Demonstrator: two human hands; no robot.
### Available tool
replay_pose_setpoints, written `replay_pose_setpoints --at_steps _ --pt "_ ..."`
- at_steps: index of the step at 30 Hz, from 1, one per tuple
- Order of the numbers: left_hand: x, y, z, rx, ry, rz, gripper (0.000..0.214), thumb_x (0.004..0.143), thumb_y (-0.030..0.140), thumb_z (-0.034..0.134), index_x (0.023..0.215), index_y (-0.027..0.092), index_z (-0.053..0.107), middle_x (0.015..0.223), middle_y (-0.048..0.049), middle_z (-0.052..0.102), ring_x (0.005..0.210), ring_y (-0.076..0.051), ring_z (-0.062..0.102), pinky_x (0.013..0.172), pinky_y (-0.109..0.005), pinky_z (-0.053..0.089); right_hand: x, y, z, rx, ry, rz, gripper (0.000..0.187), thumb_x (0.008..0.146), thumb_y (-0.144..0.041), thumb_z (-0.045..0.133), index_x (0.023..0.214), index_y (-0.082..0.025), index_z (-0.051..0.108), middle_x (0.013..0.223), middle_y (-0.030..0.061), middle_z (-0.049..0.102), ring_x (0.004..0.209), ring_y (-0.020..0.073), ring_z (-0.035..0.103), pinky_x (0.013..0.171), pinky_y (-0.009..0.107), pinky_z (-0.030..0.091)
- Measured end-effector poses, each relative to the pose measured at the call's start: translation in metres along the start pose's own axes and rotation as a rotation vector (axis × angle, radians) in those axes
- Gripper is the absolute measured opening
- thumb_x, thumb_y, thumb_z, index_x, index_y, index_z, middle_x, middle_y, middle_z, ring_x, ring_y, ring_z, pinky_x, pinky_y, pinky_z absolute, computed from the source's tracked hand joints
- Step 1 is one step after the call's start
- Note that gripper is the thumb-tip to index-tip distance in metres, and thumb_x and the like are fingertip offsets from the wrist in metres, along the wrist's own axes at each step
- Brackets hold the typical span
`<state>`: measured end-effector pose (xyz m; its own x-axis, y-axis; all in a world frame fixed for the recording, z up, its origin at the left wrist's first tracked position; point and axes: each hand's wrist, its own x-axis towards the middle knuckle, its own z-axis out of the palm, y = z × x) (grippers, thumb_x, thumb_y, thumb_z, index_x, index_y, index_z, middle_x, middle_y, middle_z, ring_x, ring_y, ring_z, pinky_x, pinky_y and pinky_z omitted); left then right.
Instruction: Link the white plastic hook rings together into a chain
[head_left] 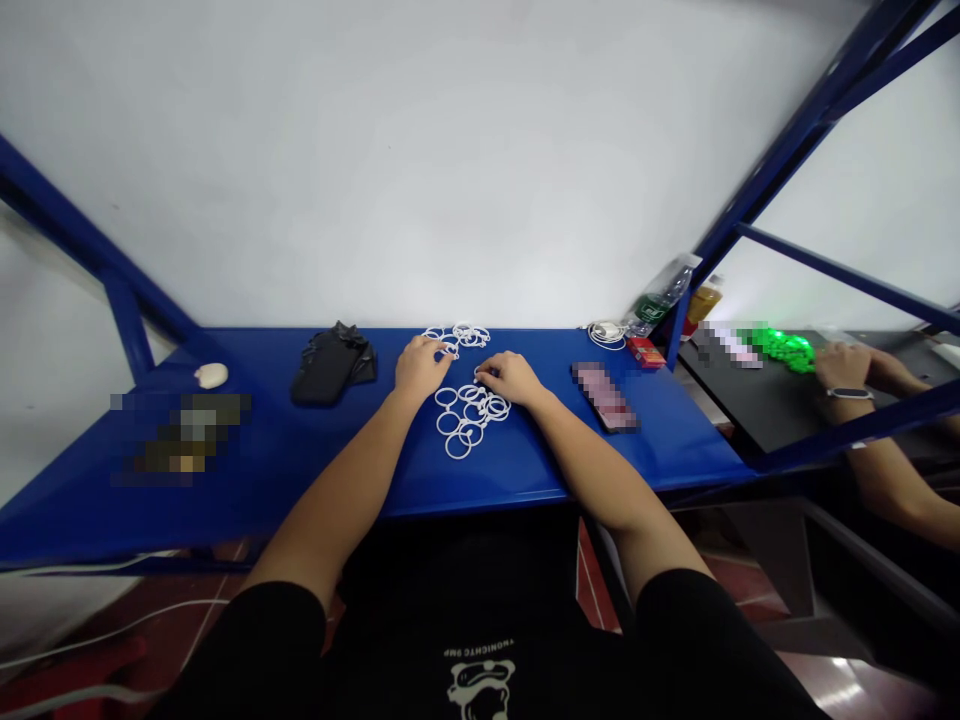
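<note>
My left hand (420, 366) rests on the blue table (300, 450), fingers curled at the edge of a far pile of white rings (461, 336). My right hand (511, 378) lies just right of it, fingertips pinched on a small white piece at the top of a nearer cluster of white rings (466, 415). What the left fingers hold, if anything, is too small to make out. Both forearms reach in from the table's front edge.
A black pouch (332, 362) lies left of the hands, a small pale object (211, 375) further left. A phone (604, 396), a coiled white cable (606, 333), a red box (645, 351) and a bottle (661, 293) sit to the right. Another person's hand (844, 366) works at the neighbouring black table beside green items (784, 347).
</note>
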<state>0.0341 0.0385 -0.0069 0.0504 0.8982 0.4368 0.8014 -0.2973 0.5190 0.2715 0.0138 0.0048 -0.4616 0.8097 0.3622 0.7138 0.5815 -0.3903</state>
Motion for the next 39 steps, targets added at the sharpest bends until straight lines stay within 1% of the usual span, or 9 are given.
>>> replay_pose_setpoints --at_steps 3,6,11,14,21,24,30,36,39 --pt "0.001 -0.009 0.003 0.093 -0.052 -0.081 0.030 0.090 0.040 0.078 0.116 0.024 0.079 0.123 -0.0176 0.068 0.115 -0.040 0.065 0.100 -0.053 0.053 0.000 0.000 0.000 0.013 0.002 0.008 0.011 0.098 -0.029 0.073 0.097 -0.023 0.082 0.095 0.0039 0.081 0.084 0.0185 0.066 0.088 0.034 0.046" --pt "0.000 -0.013 0.005 0.142 -0.087 -0.087 0.030 0.090 0.040 0.078 0.115 0.023 0.079 0.120 -0.0186 0.069 0.113 -0.041 0.065 0.098 -0.054 0.053 0.000 -0.001 0.000 0.030 -0.002 0.013 0.011 0.098 -0.028 0.073 0.100 -0.022 0.082 0.095 0.0037 0.080 0.084 0.0176 0.066 0.087 0.033 0.046" --pt "0.000 -0.014 0.007 0.107 -0.105 -0.054 0.012 0.090 0.037 0.079 0.092 0.025 0.080 0.114 -0.0138 0.071 0.109 -0.036 0.067 0.097 -0.050 0.054 0.001 -0.002 0.000 0.058 -0.023 0.025 0.012 0.098 -0.028 0.073 0.103 -0.021 0.082 0.094 0.0036 0.079 0.083 0.0171 0.065 0.087 0.032 0.045" --pt "0.000 -0.013 0.008 0.092 -0.079 -0.040 0.014 0.091 0.037 0.077 0.084 0.025 0.076 0.110 -0.0122 0.070 0.106 -0.034 0.068 0.094 -0.047 0.055 0.000 -0.002 -0.001 0.067 -0.013 0.025 0.012 0.098 -0.028 0.073 0.102 -0.021 0.082 0.093 0.0035 0.079 0.083 0.0172 0.064 0.087 0.032 0.045" --pt "-0.001 -0.002 0.005 -0.023 -0.015 -0.002 0.010 0.100 0.031 0.064 0.092 0.024 0.065 0.114 -0.0107 0.070 0.109 -0.030 0.069 0.095 -0.042 0.055 0.000 -0.003 -0.002 0.076 -0.018 0.029 0.012 0.097 -0.028 0.073 0.102 -0.021 0.081 0.093 0.0036 0.079 0.083 0.0175 0.064 0.084 0.031 0.044" --pt "-0.001 0.002 0.005 -0.087 0.003 0.019 0.010 0.101 0.030 0.062 0.093 0.024 0.063 0.113 -0.0100 0.071 0.108 -0.028 0.069 0.096 -0.041 0.055 0.000 -0.004 -0.002 0.073 -0.015 0.030 0.011 0.097 -0.027 0.073 0.102 -0.021 0.081 0.093 0.0036 0.079 0.083 0.0179 0.064 0.084 0.032 0.045" --pt "-0.002 0.006 0.006 -0.158 0.044 0.037 0.011 0.102 0.032 0.061 0.096 0.024 0.062 0.125 -0.0112 0.073 0.110 -0.027 0.071 0.100 -0.041 0.054 -0.001 -0.005 -0.003 0.085 0.008 0.042 0.012 0.099 -0.027 0.072 0.104 -0.021 0.081 0.096 0.0044 0.079 0.086 0.0190 0.066 0.085 0.033 0.046" --pt "-0.004 0.009 0.003 -0.251 0.007 0.022 0.013 0.106 0.037 0.057 0.106 0.025 0.062 0.127 -0.0096 0.078 0.105 -0.025 0.076 0.094 -0.039 0.057 -0.002 -0.007 -0.004 0.111 0.044 0.061 0.019 0.099 -0.028 0.072 0.115 -0.021 0.079 0.096 0.0058 0.079 0.087 0.0199 0.066 0.088 0.034 0.048" --pt "-0.006 0.012 0.003 -0.310 -0.030 0.078 0.014 0.107 0.037 0.055 0.107 0.025 0.062 0.124 -0.0084 0.079 0.104 -0.024 0.076 0.092 -0.037 0.058 -0.002 -0.007 -0.004 0.134 0.056 0.046 0.023 0.099 -0.028 0.071 0.120 -0.021 0.077 0.096 0.0052 0.079 0.087 0.0198 0.066 0.088 0.034 0.049"
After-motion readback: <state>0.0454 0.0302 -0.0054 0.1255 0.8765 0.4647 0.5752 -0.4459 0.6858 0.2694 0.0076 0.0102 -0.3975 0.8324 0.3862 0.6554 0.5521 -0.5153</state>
